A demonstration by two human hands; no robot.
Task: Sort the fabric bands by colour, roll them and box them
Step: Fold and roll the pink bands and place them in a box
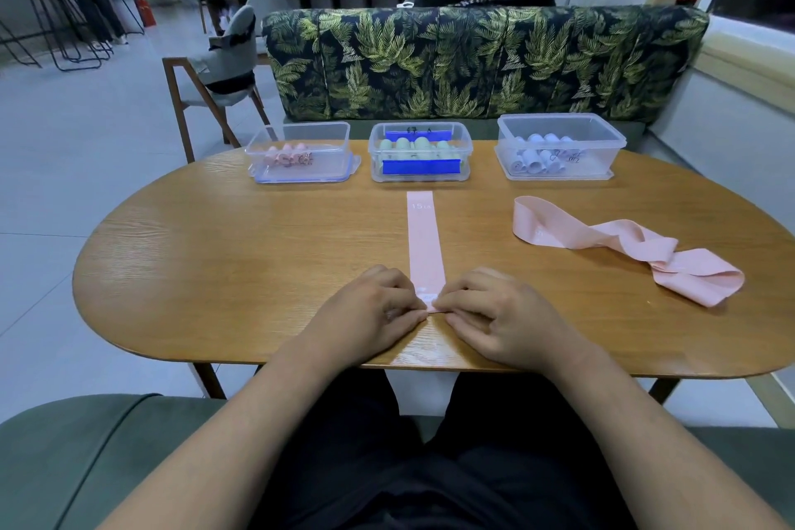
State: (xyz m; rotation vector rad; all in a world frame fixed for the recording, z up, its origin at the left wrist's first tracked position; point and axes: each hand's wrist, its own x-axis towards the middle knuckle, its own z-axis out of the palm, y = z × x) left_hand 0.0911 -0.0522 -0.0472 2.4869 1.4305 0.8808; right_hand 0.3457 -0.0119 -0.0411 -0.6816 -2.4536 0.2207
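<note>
A wooden table [215, 254] with round ends stands in front of a sofa with green leaves [473, 60] on it. A long pink band [423, 237] lies flat and straight down the middle of the table, pointing away from the person. It has small white print near its far end. Its near end is bunched up a little between the two hands. The left hand [365, 314] and the right hand [499, 318] sit close together, fingers curled, and both pinch that near end with thumb and fingertips. To the right lies a second pink band [602, 237], loose and twisted. At the far edge stand three clear boxes in a row. The left box [327, 174] holds pink rolls [288, 155], the middle box [464, 151] holds green rolls [415, 146], and the right box [602, 159] holds pale blue rolls [537, 155].
</note>
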